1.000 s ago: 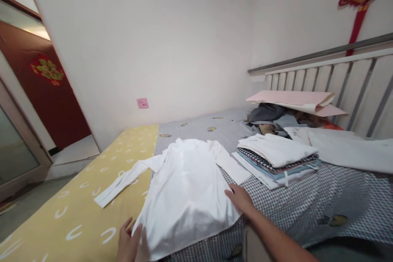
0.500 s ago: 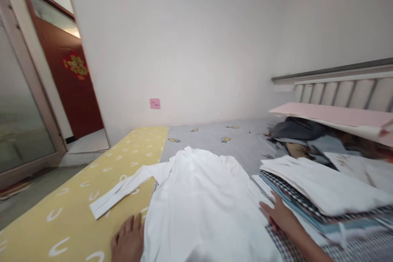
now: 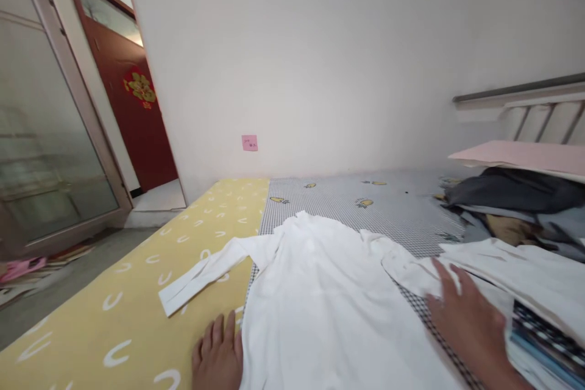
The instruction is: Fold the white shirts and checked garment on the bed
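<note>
In the head view, a white shirt point(image 3: 320, 304) lies spread out on the bed, in the near middle of the scene, its collar end at the far side and its lower part running out of view at the near edge. It covers part of a yellow cover point(image 3: 137, 323) with white curved marks on the left and part of a grey checked cloth point(image 3: 320, 198) with pineapple prints on the right. Its left sleeve point(image 3: 205, 274) stretches out to the left over the yellow; its right sleeve point(image 3: 402, 262) reaches right, toward a stack of folded clothes.

The left hand point(image 3: 218, 350) rests palm down on the yellow cover, just beside the shirt's left edge; its grip is flat and loose, with nothing held. The right hand point(image 3: 466, 323) is to the right of the shirt, fingers reaching to the end of the right sleeve. Its grip is wide, thumb apart from the fingers; whether the blurred fingertips press on the cloth, I cannot tell.

At the right edge, the stack point(image 3: 548, 329) has a white garment on top and dark patterned and blue layers below. Farther back is a heap of dark clothes point(image 3: 512, 192) under a pink sheet point(image 3: 525, 157), near a pale headboard point(image 3: 539, 125). A small pink note point(image 3: 249, 143) is on the far wall point(image 3: 320, 61); at far left a red-brown door point(image 3: 123, 109) bears a red and gold ornament point(image 3: 141, 86).
</note>
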A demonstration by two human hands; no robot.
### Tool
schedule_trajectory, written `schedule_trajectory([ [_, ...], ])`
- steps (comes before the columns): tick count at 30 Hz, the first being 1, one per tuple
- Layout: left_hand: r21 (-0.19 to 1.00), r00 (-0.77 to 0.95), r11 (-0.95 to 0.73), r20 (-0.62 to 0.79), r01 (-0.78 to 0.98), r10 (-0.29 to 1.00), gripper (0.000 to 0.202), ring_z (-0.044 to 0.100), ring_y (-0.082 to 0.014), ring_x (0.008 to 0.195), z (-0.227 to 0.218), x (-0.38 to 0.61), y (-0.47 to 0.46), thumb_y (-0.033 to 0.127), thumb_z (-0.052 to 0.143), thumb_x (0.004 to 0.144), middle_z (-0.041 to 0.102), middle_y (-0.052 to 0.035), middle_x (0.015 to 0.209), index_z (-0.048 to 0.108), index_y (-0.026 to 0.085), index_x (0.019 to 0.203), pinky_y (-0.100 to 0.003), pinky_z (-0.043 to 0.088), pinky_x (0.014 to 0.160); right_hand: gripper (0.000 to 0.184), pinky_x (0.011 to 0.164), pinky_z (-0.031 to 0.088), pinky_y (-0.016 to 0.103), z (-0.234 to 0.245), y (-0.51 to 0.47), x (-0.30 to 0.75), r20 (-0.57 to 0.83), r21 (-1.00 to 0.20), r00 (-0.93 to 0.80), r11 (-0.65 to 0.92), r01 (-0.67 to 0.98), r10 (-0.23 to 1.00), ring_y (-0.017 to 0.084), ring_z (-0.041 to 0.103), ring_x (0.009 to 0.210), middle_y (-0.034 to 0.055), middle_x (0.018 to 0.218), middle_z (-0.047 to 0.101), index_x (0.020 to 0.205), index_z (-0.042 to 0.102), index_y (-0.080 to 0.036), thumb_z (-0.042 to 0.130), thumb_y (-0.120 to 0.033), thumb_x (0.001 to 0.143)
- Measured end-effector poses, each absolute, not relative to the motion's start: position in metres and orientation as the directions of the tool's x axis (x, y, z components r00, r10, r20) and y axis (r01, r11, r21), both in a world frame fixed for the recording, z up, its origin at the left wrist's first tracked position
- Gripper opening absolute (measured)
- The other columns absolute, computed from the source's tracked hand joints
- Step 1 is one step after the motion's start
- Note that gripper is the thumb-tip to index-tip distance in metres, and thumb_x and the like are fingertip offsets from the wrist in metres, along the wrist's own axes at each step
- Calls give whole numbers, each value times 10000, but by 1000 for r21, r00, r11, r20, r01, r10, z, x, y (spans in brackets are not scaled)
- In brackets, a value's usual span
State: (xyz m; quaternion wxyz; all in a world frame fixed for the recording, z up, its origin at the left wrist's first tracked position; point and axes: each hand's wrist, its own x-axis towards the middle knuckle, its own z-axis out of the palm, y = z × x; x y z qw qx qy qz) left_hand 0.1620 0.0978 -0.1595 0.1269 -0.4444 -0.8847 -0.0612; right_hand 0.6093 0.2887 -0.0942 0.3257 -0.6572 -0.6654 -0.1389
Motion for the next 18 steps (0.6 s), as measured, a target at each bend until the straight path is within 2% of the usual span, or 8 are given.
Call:
schedule_trajectory([
  [3, -9, -577, 600, 261, 800, 774, 528, 447, -306, 1413, -153, 169, 96, 316, 302, 988, 520, -124, 1516, 489, 224, 1472, -516, 292, 1165, 541, 1115, 324, 612, -103, 276, 536, 581, -191, -190, 360, 913, 792, 350, 416, 1409, 100, 1548, 439, 1399, 561, -310, 317, -431, 932],
  [5, 15, -595, 610, 237, 792, 768, 530, 423, -304, 1430, -152, 170, 94, 320, 302, 989, 508, -120, 1527, 478, 226, 1479, -522, 273, 1175, 521, 1152, 304, 585, -121, 274, 499, 407, -223, -378, 492, 841, 831, 306, 392, 1437, 34, 1555, 458, 1413, 553, -364, 301, -463, 968],
  [8, 130, -619, 606, 202, 785, 759, 516, 422, -308, 1428, -149, 163, 94, 314, 352, 962, 524, -119, 1513, 523, 234, 1442, -547, 258, 1176, 543, 1164, 274, 633, -155, 273, 471, 184, -252, -497, 529, 810, 848, 329, 338, 1473, -10, 1583, 420, 1468, 489, -408, 345, -551, 964],
  [10, 298, -611, 548, 186, 782, 770, 460, 498, -293, 1360, -142, 150, 100, 299, 377, 933, 597, -119, 1432, 637, 229, 1306, -516, 313, 1149, 550, 1173, 229, 666, -173, 273, 468, 199, -236, -491, 527, 816, 848, 350, 297, 1490, -28, 1591, 392, 1468, 488, -418, 363, -573, 956],
  [12, 520, -617, 458, 180, 721, 766, 429, 618, -257, 1199, -129, 132, 114, 321, 344, 936, 696, -126, 1257, 676, 201, 1181, -431, 421, 1060, 537, 1175, 239, 664, -187, 274, 470, 261, -240, -480, 538, 808, 837, 344, 310, 1485, -52, 1576, 408, 1458, 496, -438, 363, -579, 956],
  [14, 665, -645, 391, 181, 636, 742, 470, 700, -222, 939, -110, 112, 138, 367, 290, 959, 740, -108, 1045, 601, 171, 1250, -359, 503, 883, 521, 1161, 279, 665, -196, 276, 474, 310, -252, -466, 544, 800, 829, 343, 353, 1465, -73, 1548, 443, 1438, 507, -472, 385, -591, 946],
  [16, 671, -657, 389, 196, 631, 728, 539, 687, -203, 715, -89, 95, 170, 399, 291, 969, 727, -60, 900, 417, 147, 1428, -328, 490, 724, 509, 1139, 321, 667, -202, 281, 477, 335, -252, -457, 546, 799, 824, 349, 393, 1442, -83, 1528, 463, 1427, 507, -499, 420, -589, 934],
  [18, 578, -620, 415, 211, 702, 756, 621, 670, -205, 658, -71, 83, 208, 423, 343, 971, 707, -25, 819, 248, 157, 1524, -309, 440, 663, 502, 1113, 368, 653, -209, 285, 479, 361, -221, -465, 559, 800, 808, 345, 435, 1415, -85, 1515, 475, 1426, 497, -515, 450, -562, 929],
])
